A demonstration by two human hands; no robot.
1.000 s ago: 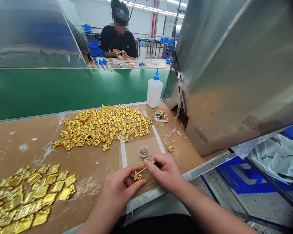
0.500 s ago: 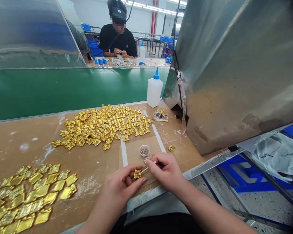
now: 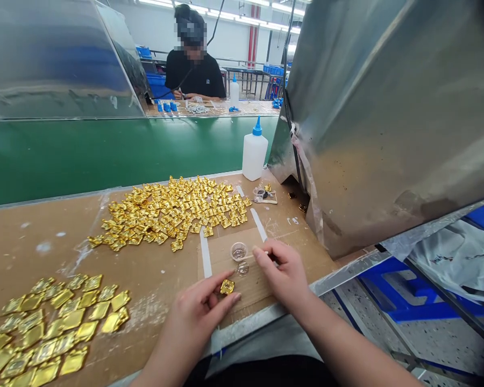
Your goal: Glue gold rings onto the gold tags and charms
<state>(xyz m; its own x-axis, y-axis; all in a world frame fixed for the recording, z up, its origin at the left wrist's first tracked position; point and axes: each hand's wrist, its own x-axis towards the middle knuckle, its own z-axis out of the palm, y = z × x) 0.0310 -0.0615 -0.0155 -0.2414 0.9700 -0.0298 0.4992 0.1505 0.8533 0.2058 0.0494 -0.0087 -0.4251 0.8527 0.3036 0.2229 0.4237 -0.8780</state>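
My left hand (image 3: 199, 306) pinches a small gold square piece (image 3: 227, 286) between thumb and fingers, just above the cardboard. In my right hand (image 3: 283, 275) is a thin pale stick (image 3: 250, 259), held like a pen. The tip of the stick points left, at the near rim of a small clear round cup (image 3: 239, 251). Next to the cup, on its near side, lies a clear round lid-like disc (image 3: 242, 269). Both rest on a flat cardboard sheet (image 3: 255, 293) between two white tape strips.
Beyond my hands spreads a heap of gold pieces (image 3: 173, 209). More flat gold pieces (image 3: 60, 328) lie at the lower left. A white squeeze bottle (image 3: 254, 156) stands at the back. Sloping metal sheeting (image 3: 387, 123) bounds the right side. Across the green belt (image 3: 116, 156) sits a person (image 3: 196, 72).
My right hand has drawn the stick away from the gold piece and moved up and right to the cup. My left hand stays put, still holding the piece.
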